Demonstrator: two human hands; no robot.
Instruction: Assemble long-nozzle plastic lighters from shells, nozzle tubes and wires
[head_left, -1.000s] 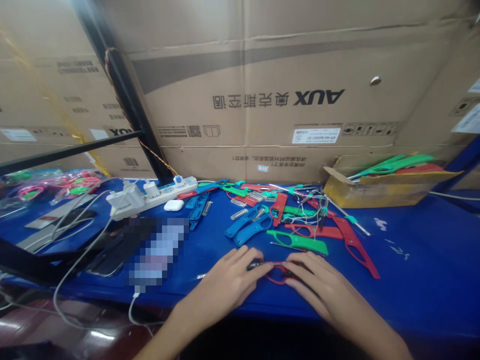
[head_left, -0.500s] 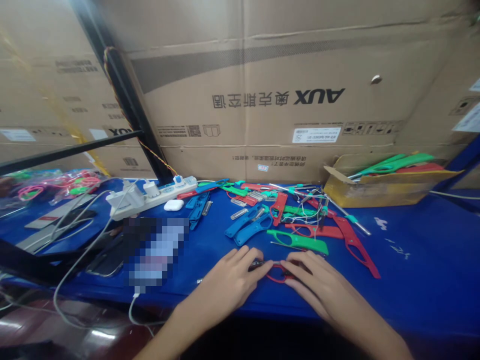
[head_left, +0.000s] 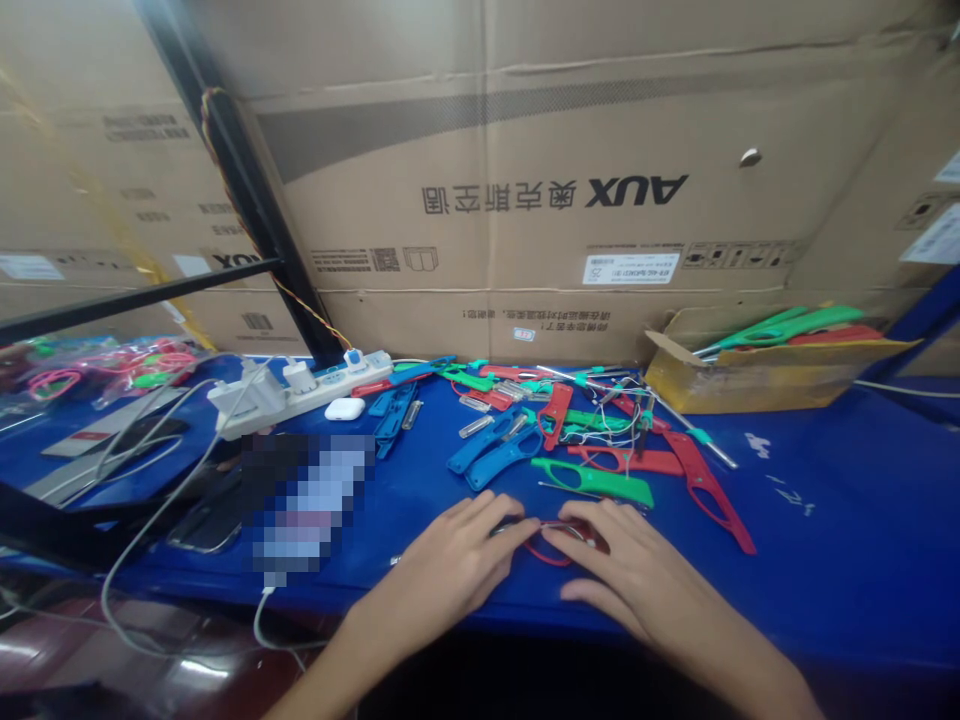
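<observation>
A: Located the red handle (head_left: 547, 561)?

B: Yes. Found it near the front edge of the blue table (head_left: 847, 560), between both hands, mostly covered.

A: And the left hand (head_left: 471, 552)?

B: Logged as curled over the left end, apparently gripping, with the thumb hidden.

A: Right hand (head_left: 634, 567)?

B: Marked with fingertips on the other end, thumb spread away below. Couldn't tell pinching from mere pressing.

A: Flagged any risks?

B: Judged slipping likeliest: steadied at the right by fingertips only, so could have twisted loose under uneven pressure. Might also have shed small inner pieces if forced; couldn't see inside.

A: Noted anything nearby?

B: Yes, a green handle (head_left: 626, 488) and a thin metal rod (head_left: 559, 489), just beyond the fingers. Could have knocked the rod away with a sideways jerk. Also saw small clear canisters (head_left: 475, 427) farther back, probably easy to roll if bumped.
</observation>
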